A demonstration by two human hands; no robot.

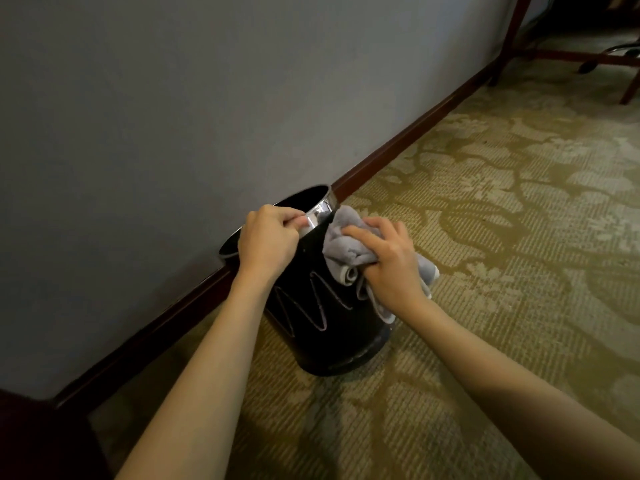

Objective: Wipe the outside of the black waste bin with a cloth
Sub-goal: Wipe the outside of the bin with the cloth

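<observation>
1. The floor is a carpet (pixel 485 209) in olive and pale beige with a large leaf-like pattern.
2. A plain grey wall (pixel 173 98) runs diagonally from lower left to upper right, with a dark reddish-brown skirting board (pixel 398 143) along its foot.
3. In the far upper right corner stand reddish wooden furniture legs (pixel 512 29), and beside them part of a wheeled chair base (pixel 609 53) shows.
4. The black waste bin (pixel 332 327) stands on the carpet just beside the skirting board, near the middle of the view.
5. The bin is tilted: its long axis leans toward the wall, the open mouth with its shiny metal rim (pixel 317 214) pointing up and to the left, the base resting toward the right on the carpet.
6. A pale zigzag pattern marks the bin's side.
7. The left hand (pixel 266 242) grips the rim, fingers curled closed over its edge.
8. The right hand (pixel 391 261) is closed around a bunched grey cloth (pixel 343 245), pressing it against the bin's outer side just below the rim.
9. Both forearms are bare.
</observation>
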